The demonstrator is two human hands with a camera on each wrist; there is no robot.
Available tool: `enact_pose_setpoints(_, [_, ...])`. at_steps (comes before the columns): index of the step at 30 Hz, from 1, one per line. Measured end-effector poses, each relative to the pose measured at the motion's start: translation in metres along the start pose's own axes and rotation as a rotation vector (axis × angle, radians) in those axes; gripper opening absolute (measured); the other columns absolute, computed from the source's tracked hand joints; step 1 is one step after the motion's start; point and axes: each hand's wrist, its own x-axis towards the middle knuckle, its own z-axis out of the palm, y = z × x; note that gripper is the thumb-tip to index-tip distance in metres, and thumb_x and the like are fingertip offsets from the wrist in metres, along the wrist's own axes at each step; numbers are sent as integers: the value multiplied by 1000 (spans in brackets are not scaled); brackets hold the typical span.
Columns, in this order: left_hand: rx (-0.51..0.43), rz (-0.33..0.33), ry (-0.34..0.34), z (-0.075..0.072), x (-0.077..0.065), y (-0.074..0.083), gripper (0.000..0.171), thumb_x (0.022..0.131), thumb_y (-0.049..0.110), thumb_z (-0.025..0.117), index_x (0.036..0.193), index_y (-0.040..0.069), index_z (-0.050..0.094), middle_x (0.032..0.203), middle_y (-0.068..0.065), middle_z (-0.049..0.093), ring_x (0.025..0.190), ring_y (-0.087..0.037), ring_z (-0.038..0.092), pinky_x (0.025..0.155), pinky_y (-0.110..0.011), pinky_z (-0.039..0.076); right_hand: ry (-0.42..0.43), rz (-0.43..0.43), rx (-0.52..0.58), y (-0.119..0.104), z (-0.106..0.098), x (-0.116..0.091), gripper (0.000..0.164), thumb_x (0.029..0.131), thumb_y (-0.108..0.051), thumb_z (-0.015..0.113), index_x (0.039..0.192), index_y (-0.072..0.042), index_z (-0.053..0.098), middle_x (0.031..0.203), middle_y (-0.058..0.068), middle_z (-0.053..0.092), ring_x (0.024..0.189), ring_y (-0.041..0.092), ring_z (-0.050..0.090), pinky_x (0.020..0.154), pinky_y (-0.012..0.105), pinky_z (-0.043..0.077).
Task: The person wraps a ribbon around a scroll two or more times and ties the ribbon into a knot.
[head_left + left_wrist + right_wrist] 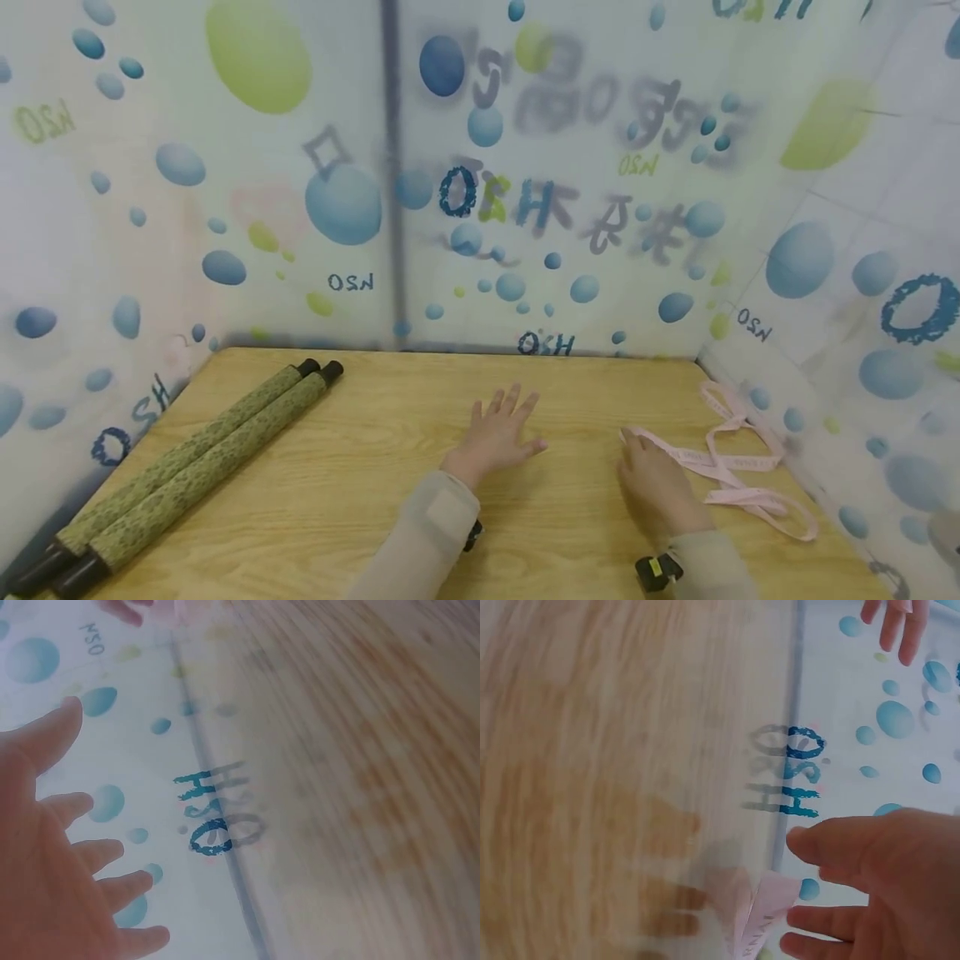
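My left hand (497, 440) hovers over the middle of the wooden table, fingers spread wide and nothing in them. In the left wrist view its thumb (56, 735) stands apart from the fingers. To the right, my right hand (658, 482) is low over the table, its fingertips right at the free end of a pale pink printed ribbon (693, 459). The right wrist view has the ribbon (769, 909) beside the fingers, which are fairly straight, with the thumb (829, 841) apart from it. The rest of the ribbon lies in loose loops near the table's right edge.
Two long rolls (213, 467) in green patterned cloth with dark end knobs lie side by side, slanting along the left of the wooden table (420, 392). Curtain-like sheets (480, 325) printed with blue and green bubbles enclose the back and both sides.
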Motion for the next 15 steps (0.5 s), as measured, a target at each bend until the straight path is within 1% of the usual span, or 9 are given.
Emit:
enact_pose_setpoints(2, [4, 6, -4, -1, 0, 2, 73, 92, 55, 47, 151, 25, 15, 156, -6, 5, 141, -32, 9, 107, -61, 11, 24, 17, 28, 1, 2, 2, 43, 92, -9, 50, 129, 12, 44, 116, 34, 53, 102, 48, 54, 86, 56, 44])
enact_pose_setpoints(4, [5, 9, -7, -2, 0, 3, 73, 92, 54, 47, 151, 25, 15, 156, -6, 5, 141, -32, 10, 107, -61, 12, 26, 32, 42, 1, 3, 4, 42, 93, -8, 48, 130, 11, 43, 116, 33, 53, 103, 48, 53, 87, 56, 43])
enact_pose_setpoints(8, [9, 15, -11, -2, -1, 5, 71, 93, 52, 47, 151, 25, 16, 156, -6, 7, 141, -32, 12, 107, -61, 13, 10, 51, 84, 2, 5, 8, 32, 94, -6, 44, 122, 9, 51, 105, 28, 59, 97, 46, 55, 83, 54, 45])
enact_pose_setpoints(10, [6, 22, -11, -2, -1, 5, 69, 93, 50, 47, 150, 24, 18, 156, -7, 10, 140, -32, 15, 107, -60, 15, 0, 63, 121, 1, 6, 10, 25, 93, -4, 46, 113, 7, 54, 98, 24, 62, 91, 41, 57, 79, 51, 47])
enact_pose_setpoints(12, [-9, 33, -17, -1, -1, 6, 66, 94, 49, 46, 150, 23, 21, 154, -8, 18, 139, -32, 21, 107, -59, 18, -9, 83, 177, -3, 6, 13, 16, 91, -4, 50, 104, 4, 54, 87, 17, 62, 81, 33, 58, 70, 46, 48])
enact_pose_setpoints(14, [-54, 46, -25, 0, -1, 7, 63, 95, 46, 47, 149, 21, 26, 151, -10, 27, 135, -32, 29, 106, -56, 24, -6, 81, 222, -9, 5, 16, 12, 89, -4, 56, 98, 2, 50, 76, 10, 58, 68, 24, 54, 60, 38, 46])
enact_pose_setpoints(15, [-79, 53, -28, 0, -1, 7, 60, 96, 44, 47, 147, 20, 29, 148, -11, 32, 133, -31, 33, 105, -54, 27, -2, 77, 242, -13, 4, 18, 14, 88, -5, 58, 96, 0, 47, 71, 7, 55, 63, 19, 51, 55, 34, 43])
